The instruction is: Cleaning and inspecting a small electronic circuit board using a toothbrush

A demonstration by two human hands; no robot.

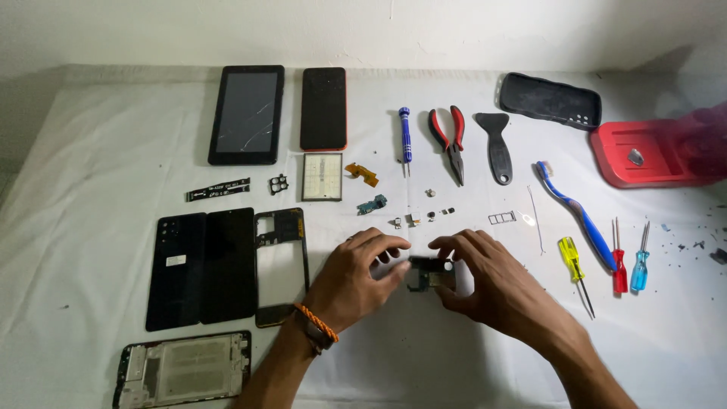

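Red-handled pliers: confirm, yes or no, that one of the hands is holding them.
No. The red-handled pliers lie untouched on the cloth, while both hands, left and right, grip a small circuit board.

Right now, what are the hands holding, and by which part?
Both hands, left and right, pinch a small dark circuit board by its opposite side edges, fingertips only.
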